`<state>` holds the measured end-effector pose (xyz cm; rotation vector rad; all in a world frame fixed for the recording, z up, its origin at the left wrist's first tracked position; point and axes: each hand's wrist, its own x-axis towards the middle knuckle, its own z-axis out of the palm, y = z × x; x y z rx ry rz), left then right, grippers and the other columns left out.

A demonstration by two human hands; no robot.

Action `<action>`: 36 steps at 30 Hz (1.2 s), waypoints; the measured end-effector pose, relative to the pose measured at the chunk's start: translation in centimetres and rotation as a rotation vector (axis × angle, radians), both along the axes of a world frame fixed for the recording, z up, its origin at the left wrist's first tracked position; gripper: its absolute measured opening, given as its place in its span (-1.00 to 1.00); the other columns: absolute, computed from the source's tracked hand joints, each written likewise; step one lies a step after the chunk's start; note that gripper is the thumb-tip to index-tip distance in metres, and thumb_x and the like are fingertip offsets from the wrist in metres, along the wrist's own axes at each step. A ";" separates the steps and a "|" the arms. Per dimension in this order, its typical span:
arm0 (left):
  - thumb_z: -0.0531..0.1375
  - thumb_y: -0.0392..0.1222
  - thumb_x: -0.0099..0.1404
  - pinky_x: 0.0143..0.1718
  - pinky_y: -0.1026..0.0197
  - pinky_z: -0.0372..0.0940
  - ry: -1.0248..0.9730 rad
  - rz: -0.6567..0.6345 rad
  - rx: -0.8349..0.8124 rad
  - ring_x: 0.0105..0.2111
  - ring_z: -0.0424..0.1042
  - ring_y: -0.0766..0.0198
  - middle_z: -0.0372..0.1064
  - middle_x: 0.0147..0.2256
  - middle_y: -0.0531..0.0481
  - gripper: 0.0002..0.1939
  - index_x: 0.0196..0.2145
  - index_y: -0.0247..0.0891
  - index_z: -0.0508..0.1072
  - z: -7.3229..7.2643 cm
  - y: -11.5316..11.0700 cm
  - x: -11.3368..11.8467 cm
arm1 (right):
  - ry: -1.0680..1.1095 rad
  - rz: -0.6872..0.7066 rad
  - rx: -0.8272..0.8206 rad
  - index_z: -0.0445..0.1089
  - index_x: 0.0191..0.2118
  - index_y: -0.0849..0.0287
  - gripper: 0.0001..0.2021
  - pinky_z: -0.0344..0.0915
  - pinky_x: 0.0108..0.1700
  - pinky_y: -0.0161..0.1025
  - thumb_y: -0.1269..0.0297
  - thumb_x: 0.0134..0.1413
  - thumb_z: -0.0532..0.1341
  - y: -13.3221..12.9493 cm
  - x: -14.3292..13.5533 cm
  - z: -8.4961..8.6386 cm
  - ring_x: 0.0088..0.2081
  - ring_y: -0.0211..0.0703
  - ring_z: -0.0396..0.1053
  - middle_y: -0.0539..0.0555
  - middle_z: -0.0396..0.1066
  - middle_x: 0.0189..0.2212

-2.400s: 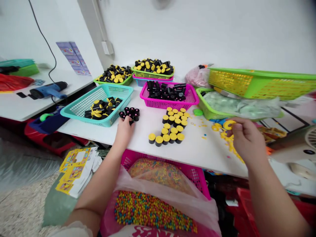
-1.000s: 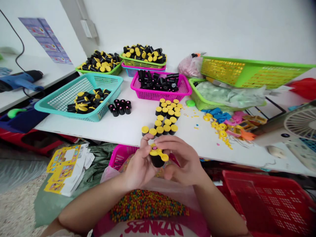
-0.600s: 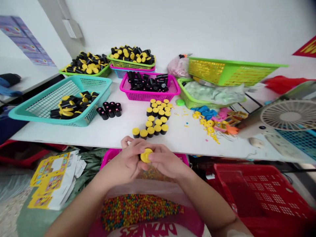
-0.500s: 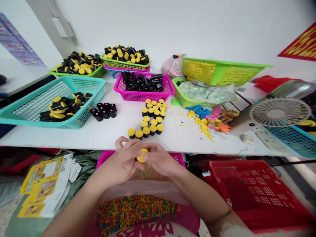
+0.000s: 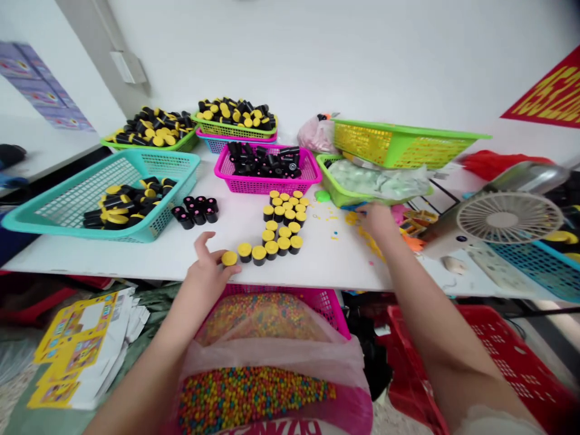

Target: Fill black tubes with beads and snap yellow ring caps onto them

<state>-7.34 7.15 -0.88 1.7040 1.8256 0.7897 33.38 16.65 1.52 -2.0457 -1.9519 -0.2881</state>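
Far to the left of the pink tray [image 5: 267, 186], and lower than it, you have printed sheets [image 5: 77, 350]. The teal basket [image 5: 58, 231] sits on the table [image 5: 326, 269] left of the pink tray, with yellow-topped pots [image 5: 115, 208] lying jumbled inside. Left of the pink tray and farther back, a green basket [image 5: 181, 144] is heaped with more of them.

Black pots [image 5: 196, 211] with pink centres stand bunched on the near left side of the pink tray. Nearer to you than those, and also left of the pink tray, your left hand [image 5: 208, 269] pinches a yellow-topped pot [image 5: 229, 258] narrowly between thumb and finger, at the table's front edge. Whether its base touches the table is hidden.

The pink tray itself holds loose black pots [image 5: 264, 162]. In front of it, a group of yellow-topped pots [image 5: 283, 229] stands upright; your pinched one is just beside its nearest left end. Below the pink tray, under the table edge, lies a bag of coloured beads [image 5: 254, 396].

Right of the pink tray and nearer to you, your right hand [image 5: 378, 220] is down among yellow pieces [image 5: 369, 238] and something blue [image 5: 353, 206]; its fingertips are mostly hidden, so you can't tell whether it grips anything. The fan [image 5: 510, 217] stands well to the pink tray's right.
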 end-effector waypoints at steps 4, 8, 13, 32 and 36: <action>0.32 -0.28 0.20 0.20 -0.22 0.11 0.054 -0.015 -0.053 0.23 0.29 -0.07 0.50 0.01 -0.31 -0.29 0.14 -0.19 -0.04 0.6 0.6 1.9 | -0.018 -0.147 -0.195 0.59 -0.14 0.30 -0.75 0.32 -0.21 -0.16 0.45 0.10 0.20 1.5 2.1 -1.9 -0.25 0.06 0.48 0.38 0.54 -0.16; 0.25 -0.20 0.28 0.17 -0.21 0.16 0.036 -0.089 0.025 0.09 0.45 -0.02 0.47 0.04 -0.30 -0.36 0.18 -0.16 -0.02 0.5 2.0 0.1 | -0.011 -0.165 -0.237 0.57 -0.09 0.32 -0.72 0.25 -0.21 -0.16 0.36 0.21 0.15 1.6 2.5 -2.1 -0.18 0.05 0.44 0.39 0.51 -0.08; 0.16 -0.11 0.36 0.06 -0.12 0.30 0.070 0.169 0.208 0.04 0.45 -0.06 0.35 0.07 -0.41 -0.53 0.13 -0.32 0.12 0.4 5.6 -4.7 | 0.017 -0.250 -0.166 0.44 0.05 0.47 -0.63 0.19 -0.26 -0.11 0.37 0.25 0.06 1.2 2.5 -1.3 -0.19 0.10 0.41 0.52 0.47 -0.09; 0.27 -0.19 0.30 -0.16 0.21 0.49 -0.610 -0.471 0.301 0.01 0.45 0.17 0.39 -0.01 -0.06 -0.43 0.15 -0.02 0.08 7.5 -3.4 2.7 | 1.386 0.536 0.040 0.51 -0.16 0.01 -0.83 0.20 -0.50 -0.37 0.12 0.20 0.26 -14.3 -18.0 5.8 -0.54 -0.33 0.24 -0.08 0.30 -0.57; 0.20 -0.25 0.38 -0.05 0.15 0.44 -0.704 -0.604 0.338 -0.01 0.46 0.23 0.35 0.05 -0.06 -0.43 0.17 0.05 -0.05 5.9 -5.1 4.5 | 1.532 0.561 -0.046 0.53 -0.22 0.03 -0.88 0.13 -0.55 -0.43 0.17 0.21 0.27 -15.0 -20.2 4.6 -0.58 -0.39 0.17 -0.11 0.26 -0.62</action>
